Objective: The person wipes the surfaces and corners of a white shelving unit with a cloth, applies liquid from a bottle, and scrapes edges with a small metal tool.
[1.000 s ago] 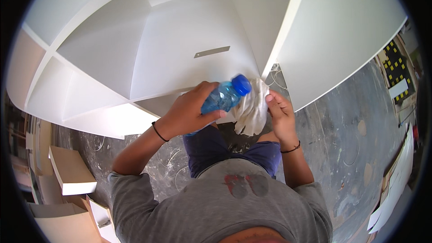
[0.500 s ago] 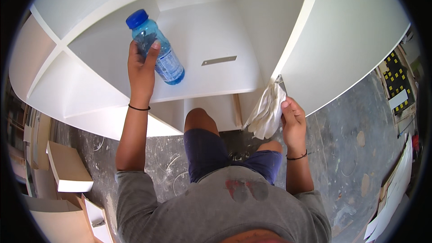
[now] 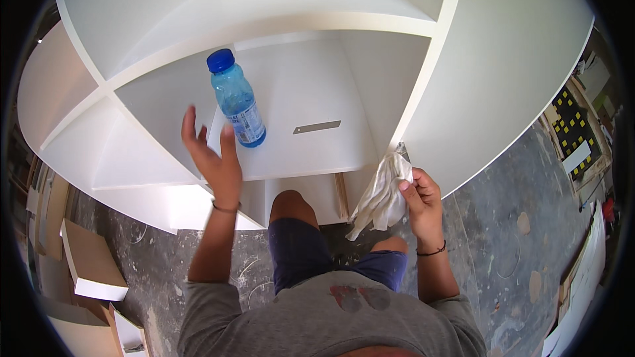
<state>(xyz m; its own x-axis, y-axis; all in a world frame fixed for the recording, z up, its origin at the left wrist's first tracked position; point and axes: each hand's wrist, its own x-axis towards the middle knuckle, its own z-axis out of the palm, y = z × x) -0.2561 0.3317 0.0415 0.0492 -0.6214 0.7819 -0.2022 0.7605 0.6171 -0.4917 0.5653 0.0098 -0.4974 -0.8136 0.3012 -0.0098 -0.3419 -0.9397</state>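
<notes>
A blue plastic bottle point(image 3: 237, 96) with a dark blue cap and a label stands on a white cabinet shelf point(image 3: 297, 156). Just left of it, my left hand point(image 3: 215, 162) is open, thumb and fingers spread and nothing in them. Its thumb tip comes close to the bottle's lower side; whether they touch, I cannot tell. My right hand point(image 3: 424, 203) pinches a crumpled off-white cloth point(image 3: 380, 195) that hangs at the cabinet's upright edge. Something small and metallic point(image 3: 402, 151) shows at the cloth's top, mostly covered. Farther right on the shelf lies a flat metal strip point(image 3: 317, 127) with a hole at one end.
White cabinet compartments point(image 3: 159, 33) surround the shelf, with an upright divider point(image 3: 426, 73) on the right. Boards and box pieces point(image 3: 96, 261) lie on the stained grey floor point(image 3: 489, 251) at left. A black panel with yellow squares point(image 3: 572, 125) is at far right.
My left hand has let go of the bottle, which now stands by itself on the shelf. My right hand still holds the cloth. The view has shifted, so the cabinet sits lower.
</notes>
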